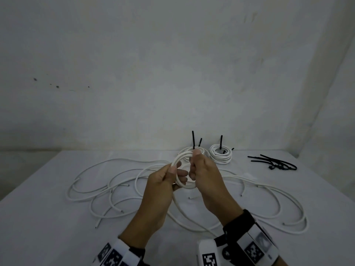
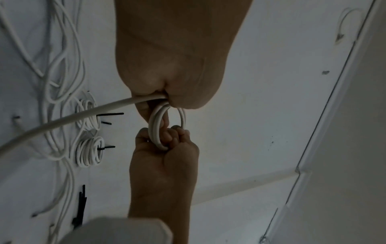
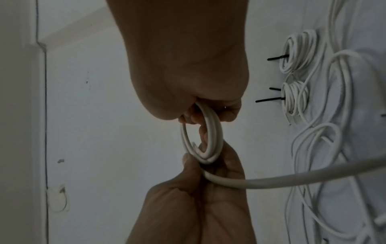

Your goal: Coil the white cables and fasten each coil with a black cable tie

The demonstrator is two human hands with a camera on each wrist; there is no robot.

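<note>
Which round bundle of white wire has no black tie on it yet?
The coil both hands are holding. The two coils at the back of the table each have black ties sticking up.

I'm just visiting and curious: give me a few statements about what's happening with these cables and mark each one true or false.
1. Both hands hold the same coil of white cable. True: the left hand and the right hand both grip it.
2. Two finished coils already carry black ties. True.
3. The spare ties lie left of the hands. False: they lie to the right.
4. The held coil is already tied. False: no tie is on it, and a loose tail trails from it.
5. All cables are coiled. False: loose cables sprawl across the table.
</note>
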